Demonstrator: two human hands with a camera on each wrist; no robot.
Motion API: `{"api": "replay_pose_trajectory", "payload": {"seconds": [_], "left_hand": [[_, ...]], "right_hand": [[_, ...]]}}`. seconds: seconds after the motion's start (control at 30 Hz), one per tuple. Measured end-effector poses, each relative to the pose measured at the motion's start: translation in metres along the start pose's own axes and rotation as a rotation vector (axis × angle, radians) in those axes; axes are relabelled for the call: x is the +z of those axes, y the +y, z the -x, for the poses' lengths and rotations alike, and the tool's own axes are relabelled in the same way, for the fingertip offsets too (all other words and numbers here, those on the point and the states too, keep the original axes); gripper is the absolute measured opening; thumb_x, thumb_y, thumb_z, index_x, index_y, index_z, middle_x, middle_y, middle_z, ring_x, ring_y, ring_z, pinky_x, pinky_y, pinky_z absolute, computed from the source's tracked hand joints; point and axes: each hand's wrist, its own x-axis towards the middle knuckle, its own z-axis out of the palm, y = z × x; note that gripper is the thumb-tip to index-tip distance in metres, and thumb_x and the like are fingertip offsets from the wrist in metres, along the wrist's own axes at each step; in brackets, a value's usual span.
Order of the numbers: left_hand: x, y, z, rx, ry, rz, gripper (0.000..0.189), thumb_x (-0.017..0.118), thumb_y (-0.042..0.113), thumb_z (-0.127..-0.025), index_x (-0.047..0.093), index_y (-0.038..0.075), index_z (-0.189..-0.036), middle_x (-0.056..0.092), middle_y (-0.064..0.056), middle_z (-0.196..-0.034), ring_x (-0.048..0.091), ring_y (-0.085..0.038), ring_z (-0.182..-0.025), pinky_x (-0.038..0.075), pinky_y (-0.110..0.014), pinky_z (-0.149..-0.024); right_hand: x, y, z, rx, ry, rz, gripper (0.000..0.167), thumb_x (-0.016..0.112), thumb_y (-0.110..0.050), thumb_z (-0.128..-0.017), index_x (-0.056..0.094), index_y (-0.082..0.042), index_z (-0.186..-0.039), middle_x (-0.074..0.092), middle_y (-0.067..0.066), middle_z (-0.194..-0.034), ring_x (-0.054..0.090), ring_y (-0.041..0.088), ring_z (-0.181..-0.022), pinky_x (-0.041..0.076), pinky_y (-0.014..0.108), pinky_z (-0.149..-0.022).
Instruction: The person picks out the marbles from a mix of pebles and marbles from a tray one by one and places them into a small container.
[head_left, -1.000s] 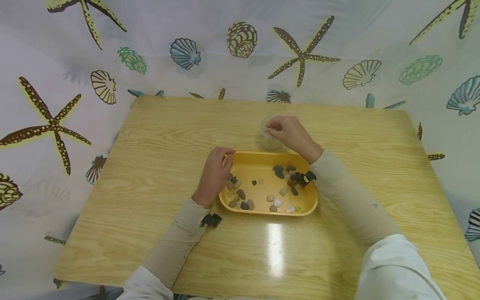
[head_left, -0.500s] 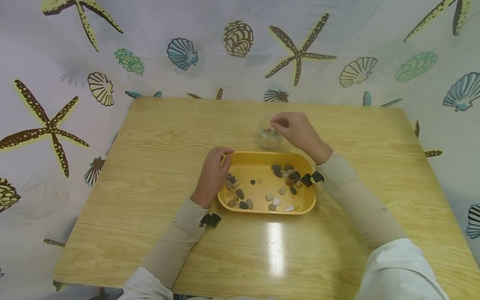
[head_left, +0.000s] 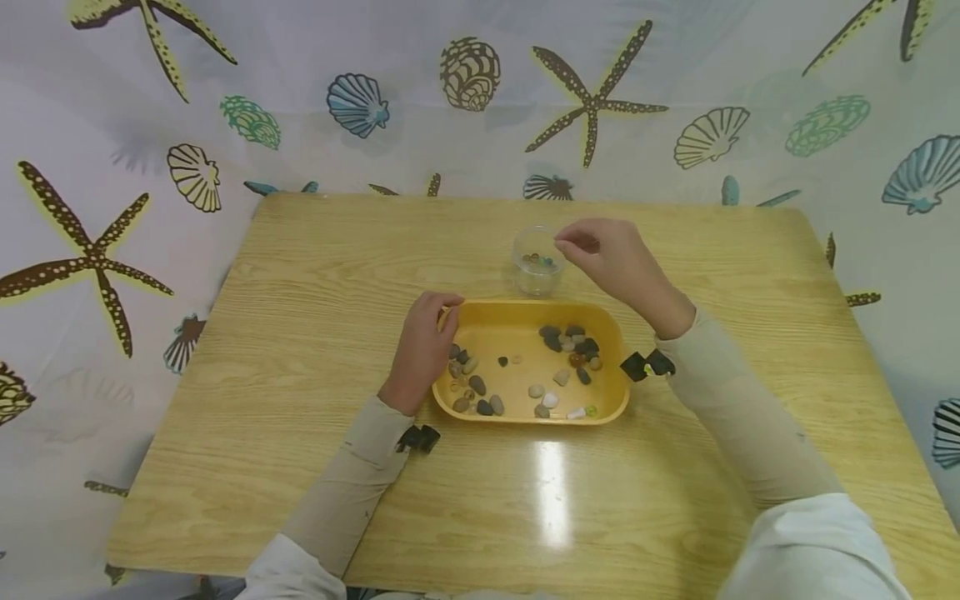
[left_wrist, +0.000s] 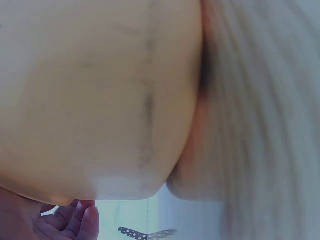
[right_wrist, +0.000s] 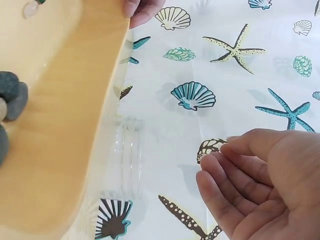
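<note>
In the head view my left hand (head_left: pixel 423 346) grips the upper left corner of a yellow plastic tray (head_left: pixel 517 307). The right wrist view shows its fingertips (right_wrist: pixel 131 7) on that rim. Behind the tray stands a clear round jar (head_left: pixel 536 279), with several small coloured beads (head_left: pixel 537 260) in the bottom. My right hand (head_left: pixel 618 254) hovers just right of the jar, apart from it. Its fingers are loosely bent with nothing visible between them, as the right wrist view (right_wrist: pixel 250 180) also shows. Grey, white and brown pebbles (head_left: pixel 477 385) lie in the tray.
More dark pebbles (head_left: pixel 573 337) cluster at the tray's right. A small white piece (head_left: pixel 576 413) lies by the near rim, beside a yellow-green bead (head_left: pixel 591 411). The wooden table (head_left: pixel 315 300) backs onto a cloth (head_left: pixel 420 150) printed with shells and starfish.
My right hand has moved from over the jar to its right side, uncovering the beads inside. The left hand has stayed on the tray. The head view has shifted slightly.
</note>
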Motion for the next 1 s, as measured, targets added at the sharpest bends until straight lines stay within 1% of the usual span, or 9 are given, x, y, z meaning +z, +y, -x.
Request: {"api": "replay_pose_trajectory", "payload": {"seconds": [0.07, 0.17, 0.37, 0.47, 0.63, 0.77, 0.87, 1.0], "left_hand": [[0.0, 0.0, 0.0, -0.006, -0.003, -0.003, 0.024, 0.046, 0.022, -0.099, 0.06, 0.012, -0.117, 0.053, -0.002, -0.108, 0.048, -0.015, -0.089, 0.045, -0.03, -0.076], [-0.001, 0.001, -0.001, -0.008, 0.0, -0.004, 0.025, 0.047, 0.022, -0.099, 0.06, 0.012, -0.116, 0.054, -0.002, -0.108, 0.049, -0.015, -0.092, 0.046, -0.03, -0.078], [-0.002, 0.002, -0.002, -0.012, 0.006, 0.008, 0.024, 0.048, 0.021, -0.098, 0.061, 0.012, -0.116, 0.054, -0.002, -0.109, 0.05, -0.015, -0.096, 0.045, -0.031, -0.082], [-0.002, 0.003, -0.002, -0.019, 0.001, 0.017, 0.023, 0.048, 0.02, -0.098, 0.061, 0.011, -0.116, 0.054, -0.002, -0.109, 0.05, -0.015, -0.097, 0.045, -0.031, -0.083], [-0.003, 0.003, -0.002, -0.014, -0.001, 0.016, 0.023, 0.048, 0.02, -0.098, 0.06, 0.011, -0.116, 0.054, -0.002, -0.109, 0.05, -0.016, -0.097, 0.045, -0.031, -0.083], [-0.003, 0.002, -0.001, -0.013, 0.0, 0.023, 0.023, 0.048, 0.019, -0.098, 0.06, 0.011, -0.116, 0.054, -0.002, -0.109, 0.05, -0.016, -0.101, 0.045, -0.03, -0.086], [-0.002, 0.001, -0.001, -0.01, -0.001, 0.025, 0.023, 0.048, 0.019, -0.098, 0.06, 0.011, -0.116, 0.054, -0.002, -0.11, 0.05, -0.016, -0.102, 0.045, -0.03, -0.087], [-0.001, 0.001, 0.0, -0.004, -0.001, 0.02, 0.023, 0.048, 0.018, -0.098, 0.06, 0.012, -0.116, 0.054, -0.002, -0.109, 0.051, -0.016, -0.1, 0.045, -0.03, -0.086]], "right_hand": [[-0.002, 0.003, 0.005, 0.013, -0.006, -0.002, 0.029, 0.056, -0.034, -0.093, 0.069, -0.011, -0.105, 0.066, 0.002, -0.103, 0.06, 0.017, -0.088, 0.049, 0.037, -0.08], [-0.004, 0.009, 0.015, 0.036, -0.025, 0.005, 0.03, 0.056, -0.035, -0.093, 0.069, -0.009, -0.105, 0.066, 0.003, -0.103, 0.06, 0.018, -0.088, 0.048, 0.038, -0.08], [-0.005, 0.024, 0.034, 0.079, -0.087, 0.029, 0.027, 0.056, -0.029, -0.094, 0.068, -0.008, -0.105, 0.066, 0.005, -0.103, 0.06, 0.02, -0.088, 0.049, 0.04, -0.079], [-0.003, 0.031, 0.043, 0.086, -0.103, 0.037, 0.025, 0.057, -0.028, -0.094, 0.068, -0.008, -0.106, 0.066, 0.006, -0.102, 0.061, 0.02, -0.087, 0.05, 0.04, -0.077], [0.009, 0.043, 0.053, 0.099, -0.129, 0.035, 0.029, 0.055, -0.03, -0.095, 0.067, -0.007, -0.106, 0.065, 0.005, -0.098, 0.06, 0.019, -0.088, 0.05, 0.039, -0.075], [0.023, 0.05, 0.056, 0.09, -0.147, 0.052, 0.029, 0.053, -0.032, -0.095, 0.066, -0.006, -0.101, 0.062, 0.004, -0.093, 0.057, 0.019, -0.085, 0.049, 0.038, -0.074], [0.032, 0.053, 0.057, 0.074, -0.138, 0.081, 0.029, 0.051, -0.034, -0.096, 0.063, -0.007, -0.095, 0.059, 0.004, -0.089, 0.053, 0.019, -0.081, 0.046, 0.037, -0.072], [0.038, 0.055, 0.056, 0.058, -0.11, 0.114, 0.031, 0.049, -0.038, -0.096, 0.06, -0.009, -0.089, 0.056, 0.004, -0.085, 0.048, 0.02, -0.077, 0.041, 0.034, -0.069]]}}
